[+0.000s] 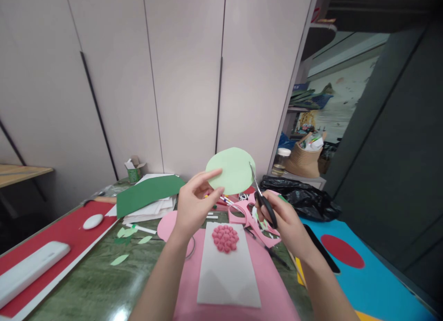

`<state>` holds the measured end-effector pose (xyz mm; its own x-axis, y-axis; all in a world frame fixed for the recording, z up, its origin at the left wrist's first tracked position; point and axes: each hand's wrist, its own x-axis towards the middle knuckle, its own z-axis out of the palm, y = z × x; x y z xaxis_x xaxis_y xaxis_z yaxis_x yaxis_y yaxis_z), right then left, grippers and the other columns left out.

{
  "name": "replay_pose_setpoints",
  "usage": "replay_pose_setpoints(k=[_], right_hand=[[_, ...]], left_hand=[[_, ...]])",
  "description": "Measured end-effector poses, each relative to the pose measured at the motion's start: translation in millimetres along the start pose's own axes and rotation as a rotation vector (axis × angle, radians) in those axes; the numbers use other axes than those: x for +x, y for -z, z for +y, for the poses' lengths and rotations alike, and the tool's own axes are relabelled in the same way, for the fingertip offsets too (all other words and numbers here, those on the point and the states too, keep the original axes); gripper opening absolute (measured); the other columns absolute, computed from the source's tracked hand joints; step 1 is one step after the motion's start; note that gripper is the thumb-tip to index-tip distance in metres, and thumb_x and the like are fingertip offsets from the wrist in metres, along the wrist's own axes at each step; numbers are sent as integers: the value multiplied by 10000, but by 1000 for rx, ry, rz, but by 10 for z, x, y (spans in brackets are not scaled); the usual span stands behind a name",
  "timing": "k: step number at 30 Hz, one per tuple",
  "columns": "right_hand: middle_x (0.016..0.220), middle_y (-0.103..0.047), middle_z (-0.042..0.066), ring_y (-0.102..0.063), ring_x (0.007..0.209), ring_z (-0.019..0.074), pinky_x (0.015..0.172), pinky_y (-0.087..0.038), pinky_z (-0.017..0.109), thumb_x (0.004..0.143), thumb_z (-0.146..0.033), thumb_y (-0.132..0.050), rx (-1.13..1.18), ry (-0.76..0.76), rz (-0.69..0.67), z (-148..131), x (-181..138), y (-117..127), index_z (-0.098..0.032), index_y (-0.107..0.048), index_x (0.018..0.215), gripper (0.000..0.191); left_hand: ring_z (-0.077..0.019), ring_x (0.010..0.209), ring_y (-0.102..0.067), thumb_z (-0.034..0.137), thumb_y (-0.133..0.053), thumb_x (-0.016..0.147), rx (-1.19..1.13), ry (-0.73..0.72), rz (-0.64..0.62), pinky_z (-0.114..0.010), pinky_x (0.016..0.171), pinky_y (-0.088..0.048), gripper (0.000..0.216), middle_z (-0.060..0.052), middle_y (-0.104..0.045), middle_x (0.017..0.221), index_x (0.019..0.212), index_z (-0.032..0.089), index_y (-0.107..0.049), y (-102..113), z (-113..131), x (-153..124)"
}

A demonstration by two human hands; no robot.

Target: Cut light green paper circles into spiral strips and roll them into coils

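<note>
My left hand (199,198) pinches the lower left edge of a light green paper circle (233,171), holding it up above the table. In my right hand (282,219) is a pair of scissors (263,203) with black handles. Their blades reach up over the circle's right edge; whether they are parted I cannot tell. Below and between my hands lies a white card (226,281) with a cluster of pink rolled paper flowers (225,239) on its upper part. The card rests on a pink sheet (277,293).
Pink paper with cut-out holes (247,217) lies behind the card. Green leaf shapes (120,259) and a pink circle (166,225) are to the left, near a dark green sheet (148,194). At right are a black plastic bag (301,196) and blue paper (367,284) with a red circle (342,251).
</note>
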<state>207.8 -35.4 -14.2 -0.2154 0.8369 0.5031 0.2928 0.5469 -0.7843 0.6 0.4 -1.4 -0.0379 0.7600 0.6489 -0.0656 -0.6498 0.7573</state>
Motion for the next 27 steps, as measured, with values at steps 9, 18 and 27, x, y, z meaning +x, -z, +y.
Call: replay_pose_setpoints(k=[9,18,27], right_hand=[[659,-400,-40,-341,600,112,549,-333,223,955,-347,-425,-17,19,3,-29,11,-14,-202,-444,739,261],[644,-428,-40,-380,596,119,575,-336,234,952,-361,-415,-81,9,6,15,16,3,-206,-433,722,278],[638,-444,-39,-388,588,121,571,-334,237,956,-348,-390,-116,-8,-1,7,0,9,-210,-427,734,264]], left_hand=[[-61,591,-504,192,-712,729,0,29,-47,-197,558,-464,343,-69,-650,1010,1071,184,-706,40,22,12],[-62,576,-479,186,-706,727,45,-18,-28,-196,530,-450,309,-65,-658,973,1036,190,-724,64,47,35],[-91,608,-541,217,-686,752,75,-15,-6,-193,511,-466,225,-66,-689,921,967,188,-748,93,11,38]])
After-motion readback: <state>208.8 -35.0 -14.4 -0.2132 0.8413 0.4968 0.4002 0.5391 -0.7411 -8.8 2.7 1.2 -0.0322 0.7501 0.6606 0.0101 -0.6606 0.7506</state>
